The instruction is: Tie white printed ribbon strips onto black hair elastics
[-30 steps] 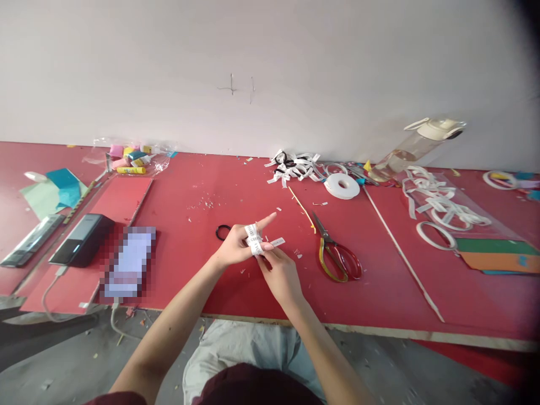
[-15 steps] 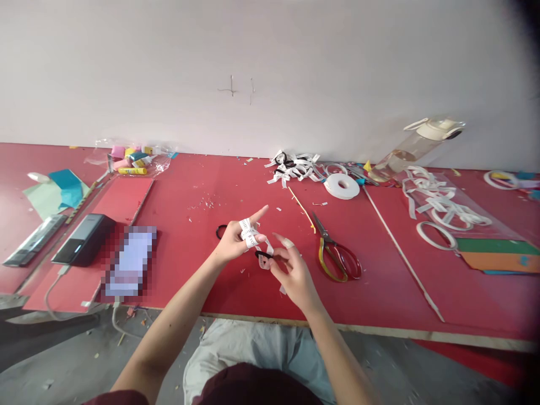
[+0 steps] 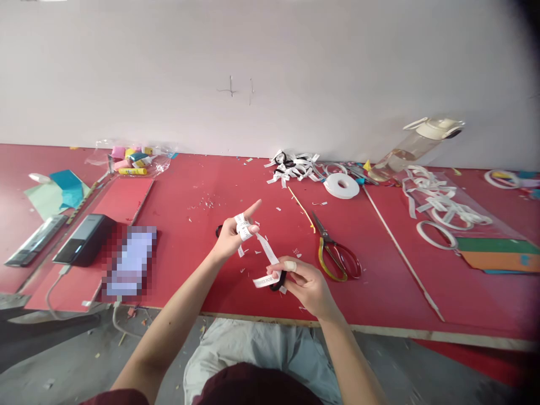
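Note:
A white printed ribbon (image 3: 265, 251) runs between my two hands above the red table (image 3: 189, 225). My left hand (image 3: 233, 235) has the ribbon wound round its fingers, with the index finger pointing up and the thumb pinching the wrap. My right hand (image 3: 307, 283) is lower and to the right, closed on the ribbon's free end together with a small black hair tie (image 3: 279, 279). The ribbon stretches diagonally between them. Another black ring (image 3: 219, 230) lies on the table, mostly hidden behind my left hand.
Red-handled scissors (image 3: 335, 253) lie right of my hands, with a thin stick (image 3: 400, 253) beyond. A white tape roll (image 3: 341, 185), a ribbon pile (image 3: 293, 166), a tipped bottle (image 3: 415, 146) and white loops (image 3: 439, 205) sit at the back. A phone (image 3: 130, 260) and dark devices (image 3: 82, 239) lie left.
My right hand has pulled down and to the right, drawing the ribbon out from my left hand's fingers. It picked up a black hair tie along the way. My left hand rose slightly.

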Action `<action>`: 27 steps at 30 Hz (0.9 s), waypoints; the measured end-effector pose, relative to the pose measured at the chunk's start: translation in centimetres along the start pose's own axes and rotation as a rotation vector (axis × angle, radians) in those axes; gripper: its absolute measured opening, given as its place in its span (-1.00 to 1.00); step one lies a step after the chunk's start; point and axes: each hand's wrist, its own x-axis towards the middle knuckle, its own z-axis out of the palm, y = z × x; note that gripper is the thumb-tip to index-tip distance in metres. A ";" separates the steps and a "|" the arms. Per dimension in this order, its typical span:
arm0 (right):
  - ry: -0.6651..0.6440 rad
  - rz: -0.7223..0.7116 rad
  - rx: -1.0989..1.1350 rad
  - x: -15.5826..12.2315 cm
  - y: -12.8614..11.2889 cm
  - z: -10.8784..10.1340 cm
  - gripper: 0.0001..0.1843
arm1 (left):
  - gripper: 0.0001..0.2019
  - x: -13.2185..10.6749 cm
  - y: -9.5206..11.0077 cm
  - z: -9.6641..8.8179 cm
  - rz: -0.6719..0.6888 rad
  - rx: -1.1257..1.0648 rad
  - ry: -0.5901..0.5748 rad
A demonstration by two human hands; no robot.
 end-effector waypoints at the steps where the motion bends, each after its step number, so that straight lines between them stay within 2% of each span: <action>1: 0.003 -0.007 0.001 0.0 0.0 0.0 -0.79 | -0.35 0.0 -0.1 0.0 -0.005 -0.001 -0.008; 7: 0.065 -0.050 -0.059 -0.1 0.0 0.1 -0.79 | -0.34 -0.2 -0.4 0.0 -0.013 0.008 -0.043; 11: 0.104 -0.152 -0.206 0.0 0.0 -0.2 -0.78 | -0.37 -0.3 -0.3 0.0 -0.036 0.004 -0.102; 17: 0.122 -0.175 -0.279 -0.1 0.0 -0.6 -0.89 | -0.41 -0.3 -0.3 0.3 -0.064 -0.044 -0.159; 21: 0.160 -0.138 -0.225 -0.3 0.0 -0.8 -0.79 | -0.39 -0.2 -0.4 0.3 -0.071 -0.048 -0.166; 23: 0.156 -0.096 -0.234 -0.4 0.1 -0.9 -0.80 | -0.40 -0.2 -0.4 0.3 -0.067 -0.040 -0.171; 27: 0.102 0.050 -0.214 -0.5 0.6 -1.3 -0.80 | -0.53 -0.2 -0.2 0.3 -0.073 -0.034 -0.186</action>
